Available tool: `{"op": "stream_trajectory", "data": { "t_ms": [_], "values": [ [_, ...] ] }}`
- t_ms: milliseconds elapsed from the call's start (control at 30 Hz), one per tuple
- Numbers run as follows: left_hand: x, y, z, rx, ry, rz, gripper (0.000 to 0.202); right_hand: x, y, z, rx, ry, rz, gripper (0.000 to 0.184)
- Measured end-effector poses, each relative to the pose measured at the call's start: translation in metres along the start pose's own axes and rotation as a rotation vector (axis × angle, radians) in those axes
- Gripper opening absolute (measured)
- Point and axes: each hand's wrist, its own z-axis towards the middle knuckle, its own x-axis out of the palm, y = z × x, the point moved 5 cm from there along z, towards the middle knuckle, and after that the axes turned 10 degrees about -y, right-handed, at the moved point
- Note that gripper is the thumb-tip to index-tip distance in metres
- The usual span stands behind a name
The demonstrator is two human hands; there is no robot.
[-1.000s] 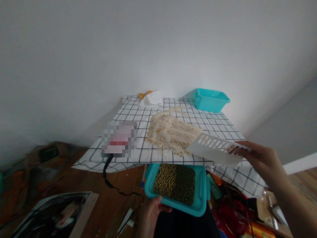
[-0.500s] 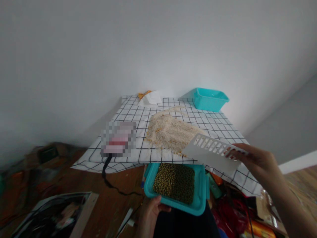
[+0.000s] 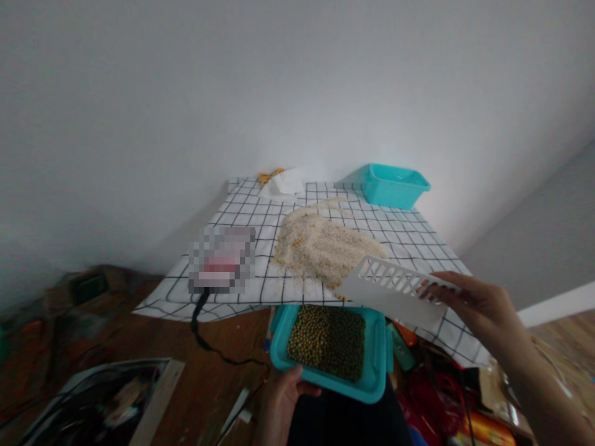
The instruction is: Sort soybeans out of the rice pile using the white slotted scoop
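Observation:
My left hand (image 3: 287,397) is closed on the near rim of a teal plastic basin (image 3: 374,359), thumb over the edge. The basin is just below the table's front edge and has small round green beans (image 3: 325,344) in it, lit on the left and shaded on the right. In my right hand (image 3: 481,303) is a white plastic panel (image 3: 395,294) with a row of slots, tilted over the cloth. Its left end meets the near right side of a pale grain pile (image 3: 325,244) with yellow kernels mixed in. My right fingers curl at its slotted edge.
A black-and-white checked cloth (image 3: 251,214) covers the table. A second teal basin (image 3: 395,186) stands at the back right, crumpled white paper (image 3: 284,184) at the back left. A pixelated object (image 3: 223,260) with a dark strap lies left. Boxes and bags crowd the floor.
My right hand has shifted slightly left and toward me with the white panel, whose end has come a little lower. The basin in my left hand has hardly moved.

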Motion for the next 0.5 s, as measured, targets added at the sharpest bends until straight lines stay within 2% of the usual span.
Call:
{"op": "stream_trajectory", "data": {
  "t_ms": [167, 333, 500],
  "values": [
    [0.002, 0.000, -0.001, 0.003, -0.013, -0.007, 0.028, -0.001, 0.002, -0.003, 0.000, 0.015, -0.006, 0.028],
    [0.002, -0.001, 0.000, -0.003, -0.034, -0.004, 0.028, -0.002, 0.002, -0.002, 0.032, 0.005, 0.074, 0.030],
    [0.001, -0.001, 0.000, -0.006, -0.023, 0.008, 0.026, -0.006, -0.009, 0.001, 0.055, -0.022, -0.022, 0.035]
  ]
}}
